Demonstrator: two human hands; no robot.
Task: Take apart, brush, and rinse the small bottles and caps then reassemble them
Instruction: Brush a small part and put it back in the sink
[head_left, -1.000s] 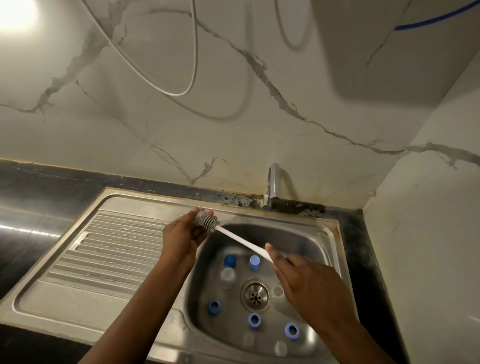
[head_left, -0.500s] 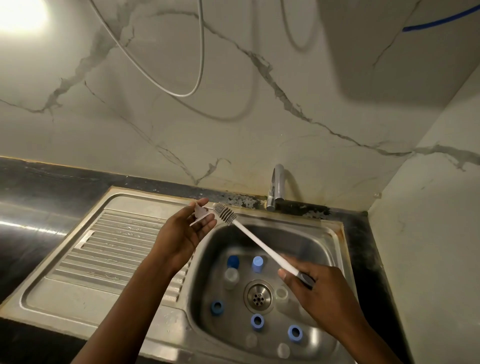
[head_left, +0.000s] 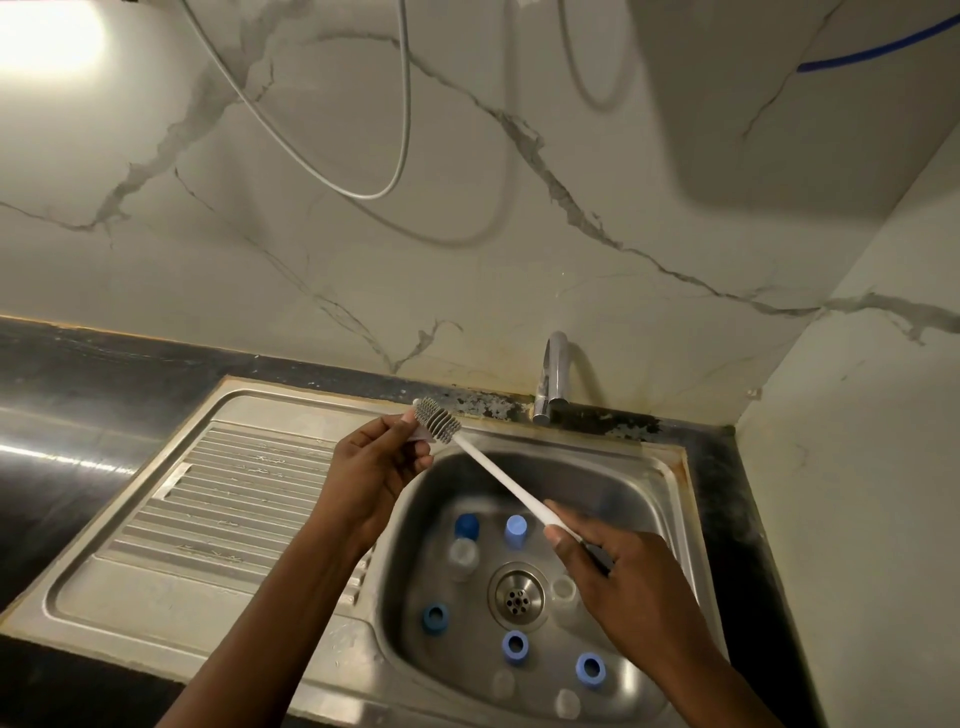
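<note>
In the steel sink (head_left: 613, 480), blue caps (head_left: 515, 647) and clear bottles (head_left: 463, 555) lie apart; my right hand (head_left: 623, 577) grips the brush (head_left: 498, 475); my left hand (head_left: 374, 467) pinches one small piece (head_left: 415, 439) at the bristles; I judge rinsing and reassembly remain.

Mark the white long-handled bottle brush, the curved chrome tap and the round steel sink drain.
white long-handled bottle brush (head_left: 498, 477), head view, middle of its handle.
curved chrome tap (head_left: 550, 374), head view, on its spout.
round steel sink drain (head_left: 517, 597), head view, centre of the strainer.

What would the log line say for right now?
left hand pinches pale piece by bristles | right hand grips brush | caps, bottles in sink
</note>
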